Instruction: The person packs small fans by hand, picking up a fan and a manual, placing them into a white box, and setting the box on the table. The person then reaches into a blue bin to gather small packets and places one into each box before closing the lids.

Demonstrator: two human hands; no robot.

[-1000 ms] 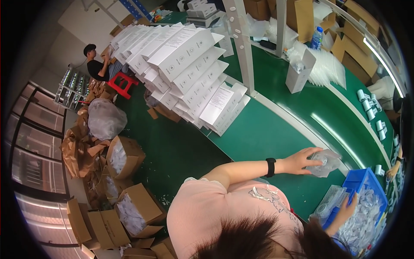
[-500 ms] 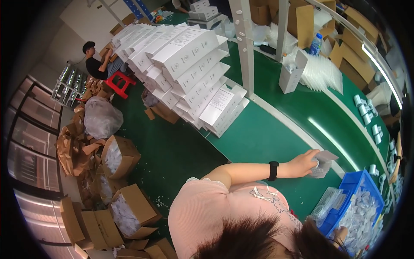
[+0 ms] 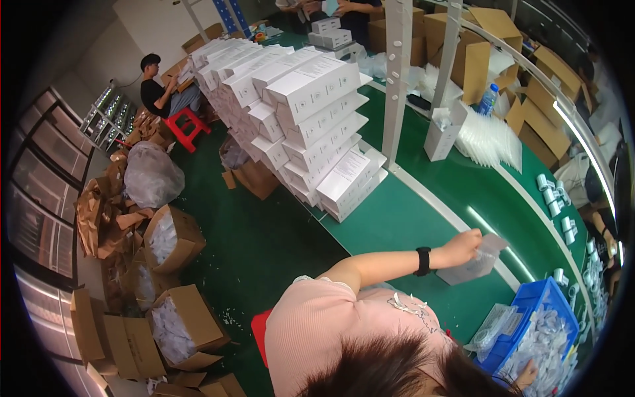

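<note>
My left hand [image 3: 462,247], with a black band on the wrist, is closed at the upper edge of a small white box [image 3: 466,268] on the green table. The box's flap stands up, and its contents are hidden. At the lower right, my right hand [image 3: 527,374] is in a blue bin [image 3: 534,291], among small clear-bagged parts [image 3: 544,336]. Hair covers part of that arm, and the fingers are too small to read. A clear plastic tray [image 3: 495,325] lies against the bin's near side.
Stacked white boxes [image 3: 314,89] fill the table's far left part. Past a metal rail [image 3: 436,200] runs a green belt [image 3: 423,165] with an upright white box [image 3: 442,135], bubble bags [image 3: 486,139] and white cylindrical parts [image 3: 549,195]. Open cartons [image 3: 188,324] crowd the floor; a person sits on a red stool [image 3: 187,128].
The view has shifted slightly. My left hand now sits higher at the box's edge, its fingers more curled, and the box is turned. My right hand is still in the blue bin.
</note>
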